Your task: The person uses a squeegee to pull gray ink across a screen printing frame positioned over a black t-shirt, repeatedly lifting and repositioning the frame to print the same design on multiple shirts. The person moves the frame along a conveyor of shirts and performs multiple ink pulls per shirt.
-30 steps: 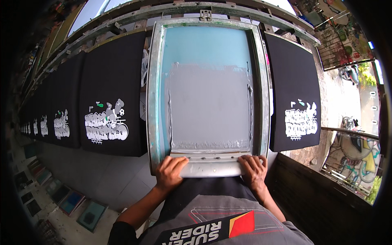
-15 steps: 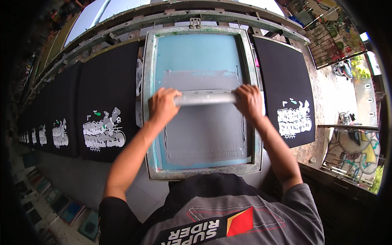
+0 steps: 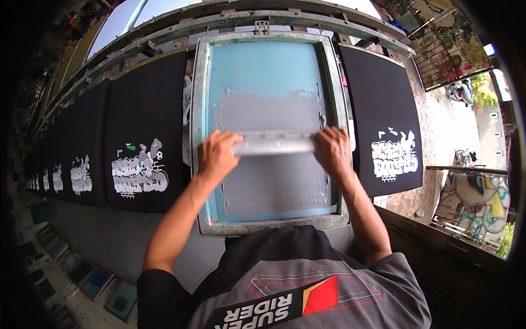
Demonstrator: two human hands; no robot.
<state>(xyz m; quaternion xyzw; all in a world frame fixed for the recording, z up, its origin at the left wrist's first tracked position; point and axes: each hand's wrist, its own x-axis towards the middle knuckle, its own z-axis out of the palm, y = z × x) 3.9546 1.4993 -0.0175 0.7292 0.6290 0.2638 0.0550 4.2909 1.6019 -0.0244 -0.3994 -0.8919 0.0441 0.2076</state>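
Note:
A screen-printing frame (image 3: 200, 104) with blue-green mesh (image 3: 263, 63) lies in front of me. Grey ink (image 3: 274, 183) coats the middle of the mesh in a broad rectangle. Across it runs a squeegee (image 3: 278, 145), its pale bar blurred by motion. My left hand (image 3: 219, 153) is wrapped around the squeegee's left end, and my right hand (image 3: 333, 149) grips the right end. The blade's lower edge and the thumbs are mostly hidden. Whatever lies under the screen is covered.
Black printed fabric panels (image 3: 145, 93) stretch away on the left, and another black panel (image 3: 381, 98) lies to the right. A metal rail (image 3: 230, 23) with a hinge clamp (image 3: 262, 27) crosses behind the frame. Several flat framed screens (image 3: 121, 300) sit low at the left.
Both hands have drawn the squeegee a short way toward me, leaving more smooth grey ink behind it on the far side. The frame stays down.

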